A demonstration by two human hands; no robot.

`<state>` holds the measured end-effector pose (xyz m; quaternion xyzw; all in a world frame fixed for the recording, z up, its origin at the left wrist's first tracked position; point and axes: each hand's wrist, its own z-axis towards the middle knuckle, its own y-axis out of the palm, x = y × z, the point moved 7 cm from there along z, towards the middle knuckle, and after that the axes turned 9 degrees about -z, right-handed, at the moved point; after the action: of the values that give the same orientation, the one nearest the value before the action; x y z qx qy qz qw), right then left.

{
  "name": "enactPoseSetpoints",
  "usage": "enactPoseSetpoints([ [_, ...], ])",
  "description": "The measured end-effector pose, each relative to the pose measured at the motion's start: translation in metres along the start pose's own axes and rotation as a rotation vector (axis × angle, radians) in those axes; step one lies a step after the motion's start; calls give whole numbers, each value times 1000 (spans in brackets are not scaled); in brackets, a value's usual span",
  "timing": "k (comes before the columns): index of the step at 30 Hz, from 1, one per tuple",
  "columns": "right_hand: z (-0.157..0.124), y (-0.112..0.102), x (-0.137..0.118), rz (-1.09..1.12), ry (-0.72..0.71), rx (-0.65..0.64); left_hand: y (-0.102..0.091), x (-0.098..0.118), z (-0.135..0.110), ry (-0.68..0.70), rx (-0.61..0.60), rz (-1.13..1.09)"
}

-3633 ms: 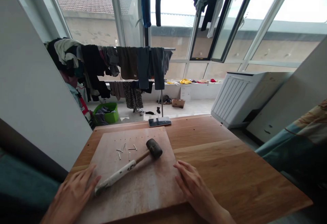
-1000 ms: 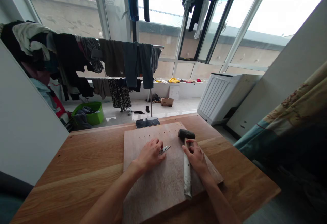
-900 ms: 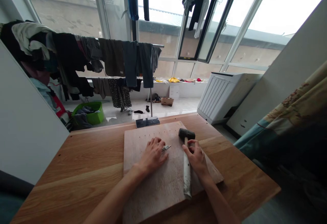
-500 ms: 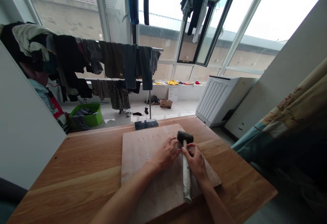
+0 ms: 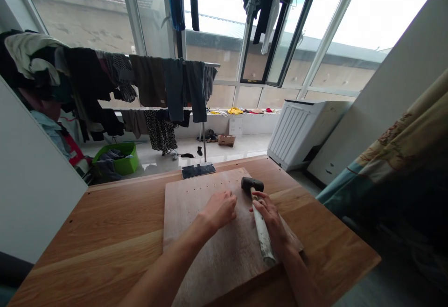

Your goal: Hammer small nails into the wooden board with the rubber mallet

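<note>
1. The wooden board (image 5: 206, 246) lies flat on a wooden table (image 5: 105, 232). A row of small dark dots runs near the board's far edge.
2. The hammer (image 5: 258, 213) rests on the right part of the board. Its black head points toward the board's far edge and its white handle runs back toward the near right corner.
3. The right hand (image 5: 272, 220) is wrapped around the hammer's handle just behind the head, low against the board.
4. The left hand (image 5: 220, 208) sits knuckles up on the middle of the board, just left of the hammer's head. Its fingers are curled under, and whether they grip anything cannot be told.
5. A dark phone (image 5: 198, 170) lies on the table just beyond the board's far edge.
6. Past the board, across a pale floor, a drying rack (image 5: 164, 83) hung with dark clothes stands before tall windows (image 5: 105, 22).
7. A green basket (image 5: 121, 157) sits on the floor beyond the board's far left.
8. A white ribbed cabinet (image 5: 301, 127) stands beyond the board's far right, and patterned fabric (image 5: 402, 148) hangs further to the right.
</note>
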<state>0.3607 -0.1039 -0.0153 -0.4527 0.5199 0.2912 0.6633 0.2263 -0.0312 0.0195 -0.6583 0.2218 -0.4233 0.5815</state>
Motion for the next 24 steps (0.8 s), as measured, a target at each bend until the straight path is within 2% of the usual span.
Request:
enactPoseSetpoints([
  [3, -1, 1, 3, -13, 12, -26, -3, 8, 3, -27, -27, 54],
  [7, 1, -1, 6, -48, -34, 6, -10, 13, 6, -53, -33, 65],
  [11, 2, -1, 3, -63, -98, 13, -7, 13, 9, -66, -64, 69],
  [14, 3, 0, 3, -76, -86, 0, -4, 15, 10, -36, -44, 75],
  [17, 3, 0, 4, -83, -76, -7, -5, 11, 11, -7, 31, 14],
  [19, 3, -1, 4, -79, -75, -7, -10, 1, 13, -23, 122, -103],
  [24, 1, -1, 3, -17, -26, -12, -22, -39, 29, -3, 375, -624],
])
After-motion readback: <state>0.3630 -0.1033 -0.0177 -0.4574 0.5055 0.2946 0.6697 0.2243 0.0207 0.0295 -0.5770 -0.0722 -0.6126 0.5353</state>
